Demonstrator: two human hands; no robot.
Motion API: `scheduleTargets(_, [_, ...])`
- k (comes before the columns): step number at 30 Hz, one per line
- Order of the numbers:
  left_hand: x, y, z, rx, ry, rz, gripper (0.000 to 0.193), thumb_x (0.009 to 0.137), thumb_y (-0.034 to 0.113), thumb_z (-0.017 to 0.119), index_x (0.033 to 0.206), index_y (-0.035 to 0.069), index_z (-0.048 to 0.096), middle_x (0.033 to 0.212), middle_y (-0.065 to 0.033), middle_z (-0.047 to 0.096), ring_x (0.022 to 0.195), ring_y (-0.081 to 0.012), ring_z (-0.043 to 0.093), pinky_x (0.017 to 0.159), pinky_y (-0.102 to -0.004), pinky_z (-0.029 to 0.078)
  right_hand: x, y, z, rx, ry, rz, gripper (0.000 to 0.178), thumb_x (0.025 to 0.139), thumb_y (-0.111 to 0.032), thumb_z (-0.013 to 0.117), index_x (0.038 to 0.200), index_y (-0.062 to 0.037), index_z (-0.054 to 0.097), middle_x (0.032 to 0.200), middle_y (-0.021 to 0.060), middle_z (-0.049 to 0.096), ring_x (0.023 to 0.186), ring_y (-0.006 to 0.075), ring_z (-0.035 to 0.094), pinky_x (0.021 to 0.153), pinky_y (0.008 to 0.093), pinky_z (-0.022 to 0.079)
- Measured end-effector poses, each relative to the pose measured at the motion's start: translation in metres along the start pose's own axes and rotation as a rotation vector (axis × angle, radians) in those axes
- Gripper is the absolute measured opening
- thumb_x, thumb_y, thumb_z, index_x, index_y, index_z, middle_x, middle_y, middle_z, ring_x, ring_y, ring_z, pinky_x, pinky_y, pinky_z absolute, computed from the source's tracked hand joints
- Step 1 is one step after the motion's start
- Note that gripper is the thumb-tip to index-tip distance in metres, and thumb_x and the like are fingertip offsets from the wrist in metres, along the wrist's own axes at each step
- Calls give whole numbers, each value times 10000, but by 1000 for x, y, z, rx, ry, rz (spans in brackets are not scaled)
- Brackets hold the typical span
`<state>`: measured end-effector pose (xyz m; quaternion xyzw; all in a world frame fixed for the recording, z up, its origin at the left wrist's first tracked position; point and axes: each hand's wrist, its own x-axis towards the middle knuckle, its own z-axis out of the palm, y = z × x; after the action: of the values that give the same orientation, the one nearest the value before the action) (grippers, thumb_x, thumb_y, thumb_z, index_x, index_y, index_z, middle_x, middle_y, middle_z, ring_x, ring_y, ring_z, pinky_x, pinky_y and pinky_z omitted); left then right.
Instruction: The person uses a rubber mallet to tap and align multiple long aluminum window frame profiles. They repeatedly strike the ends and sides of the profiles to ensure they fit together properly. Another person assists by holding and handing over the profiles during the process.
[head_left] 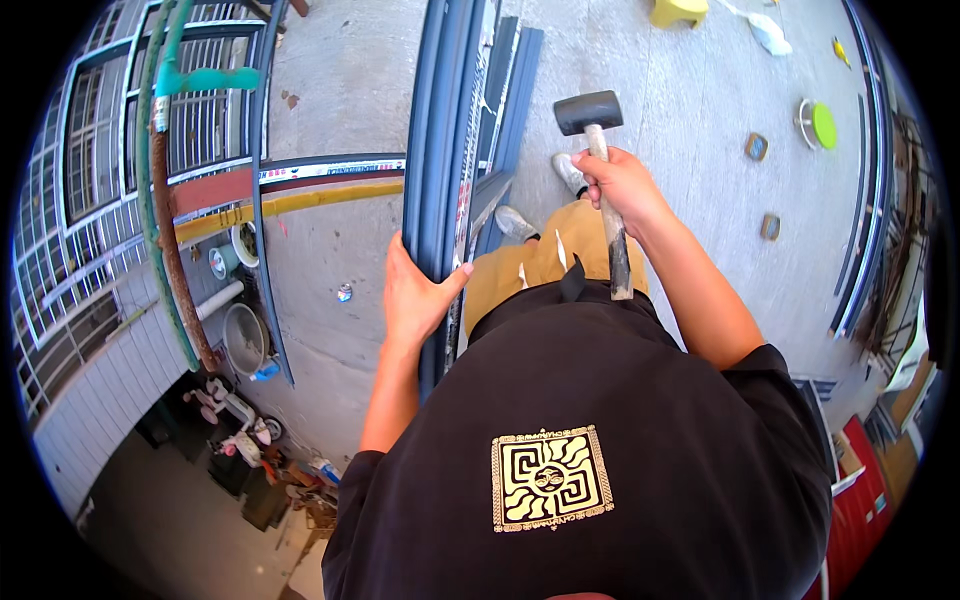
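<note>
My right hand (622, 192) is wrapped round the worn wooden handle of a rubber mallet (588, 112), whose black head points away from me. The handle's dark lower end hangs down in front of my waist. On the left, my left hand (418, 295) grips a long blue-grey metal profile (432, 130), thumb on its near side and fingers going round the far side. Printed film strips run along the profile's right side. More blue-grey profiles (520, 90) lie just right of it, partly hidden behind it. The mallet head is apart from all the profiles.
To the left a green and brown pole (160, 200) and a yellow bar (290, 200) cross near window grilles. A can (345, 292) lies on the concrete floor. On the right are a green-topped stool (822, 126), a yellow stool (680, 10) and long profiles (862, 240).
</note>
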<state>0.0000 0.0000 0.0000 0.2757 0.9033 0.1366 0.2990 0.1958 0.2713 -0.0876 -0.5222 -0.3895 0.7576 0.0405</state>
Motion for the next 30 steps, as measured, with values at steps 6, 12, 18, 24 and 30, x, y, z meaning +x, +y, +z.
scheduleTargets(6, [5, -6, -1, -103, 0, 24, 1103, 759, 397, 940, 1572, -53, 345, 1475, -306, 557, 1367, -446, 581, 1142, -494, 469, -13, 50, 67, 160, -145, 63, 315, 933, -177, 836, 1134, -44, 634, 868, 16, 680, 619, 92, 577, 541, 278, 470])
scheduleTargets(12, [11, -6, 3, -98, 2, 70, 1060, 772, 340, 936, 1565, -50, 351, 1439, -305, 581, 1335, -414, 613, 1128, -471, 481, -13, 73, 103, 246, -301, 74, 396, 967, -113, 758, 1307, -7, 585, 1156, 92, 735, 650, 86, 581, 577, 276, 494])
scheduleTargets(18, [7, -12, 3, -127, 12, 26, 1077, 767, 309, 944, 1570, -75, 338, 1410, -282, 612, 1304, -373, 635, 1126, -446, 487, -15, 78, 110, 374, -438, 97, 408, 1003, -50, 663, 1384, 12, 532, 1375, 139, 691, 715, 105, 589, 652, 297, 531])
scheduleTargets(24, [5, -4, 0, -109, -5, -9, 1027, 754, 283, 941, 1552, -60, 393, 1411, -264, 621, 1299, -350, 641, 1124, -440, 491, -19, 80, 106, 397, -477, 107, 389, 1005, -44, 644, 1373, 5, 530, 1418, 156, 663, 735, 118, 600, 667, 303, 540])
scheduleTargets(30, [5, -2, 0, -148, -13, 17, 985, 755, 250, 933, 1538, -55, 418, 1374, -238, 646, 1269, -311, 653, 1116, -418, 496, -22, 82, 106, 429, -471, 114, 400, 1007, -53, 646, 1388, -17, 530, 1450, 147, 644, 747, 109, 605, 664, 294, 544])
